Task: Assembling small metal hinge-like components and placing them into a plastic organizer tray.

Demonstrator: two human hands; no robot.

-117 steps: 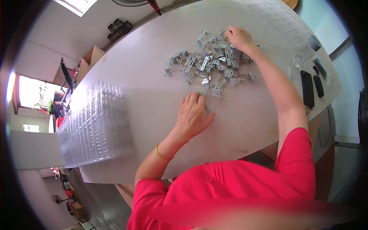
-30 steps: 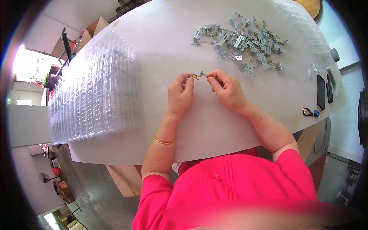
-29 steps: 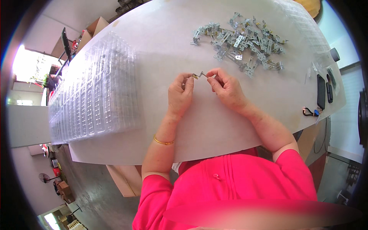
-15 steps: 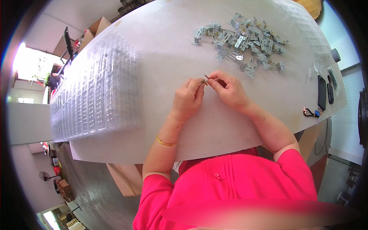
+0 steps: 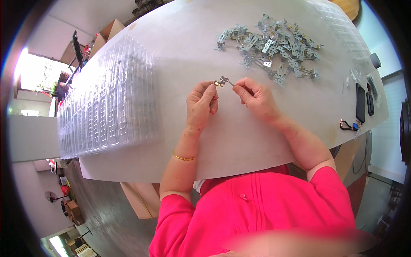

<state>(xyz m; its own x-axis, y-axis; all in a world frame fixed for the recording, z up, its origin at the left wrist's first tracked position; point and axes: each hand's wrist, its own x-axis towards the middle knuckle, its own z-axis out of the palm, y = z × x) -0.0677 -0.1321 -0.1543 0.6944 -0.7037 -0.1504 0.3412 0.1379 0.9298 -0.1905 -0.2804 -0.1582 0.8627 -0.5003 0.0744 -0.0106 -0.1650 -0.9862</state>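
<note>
A small silver metal bracket (image 5: 221, 81) with a brass end is pinched at its left side by the fingertips of my left hand (image 5: 200, 105), just above the white table (image 5: 180, 55). My right hand (image 5: 256, 97) pinches a thin pin-like piece at the bracket's right side. A heap of several similar grey metal brackets (image 5: 269, 45) lies on the table beyond both hands, to the right. A gold bangle is on my left wrist.
A stack of clear plastic blister trays (image 5: 107, 103) covers the table's left part. A dark phone (image 5: 360, 103), a second dark device and a small keyring lie near the right edge. Cardboard boxes (image 5: 109, 34) stand past the far left edge.
Since 3.9 s ago my right hand came back from the bracket heap and my left hand lifted off the table; both now meet on one bracket. In the last second they barely shifted.
</note>
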